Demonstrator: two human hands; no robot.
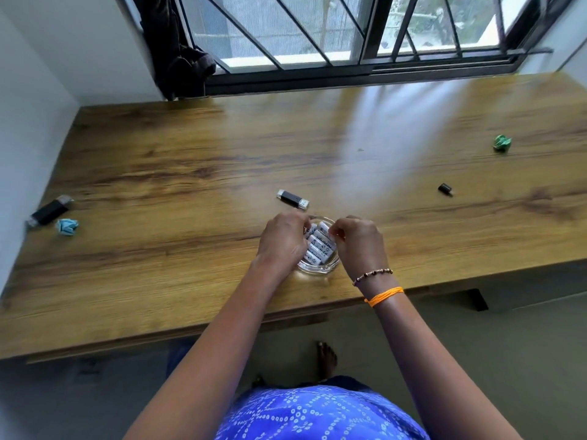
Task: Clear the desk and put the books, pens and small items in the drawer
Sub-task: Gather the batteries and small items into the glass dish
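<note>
Both hands are curled around a glass dish [317, 268] of white batteries [318, 246] near the desk's [158, 173] front edge: left hand [283, 239], right hand [359, 242]. Gathering appears underway; lifting it level toward the unseen drawer likely follows.

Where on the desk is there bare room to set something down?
Bare wood runs across the whole back, along the window. More lies between the left drive and the middle drive, and between the black cap and the green wad. It is crowded only at the glass dish, where both hands meet.
</note>
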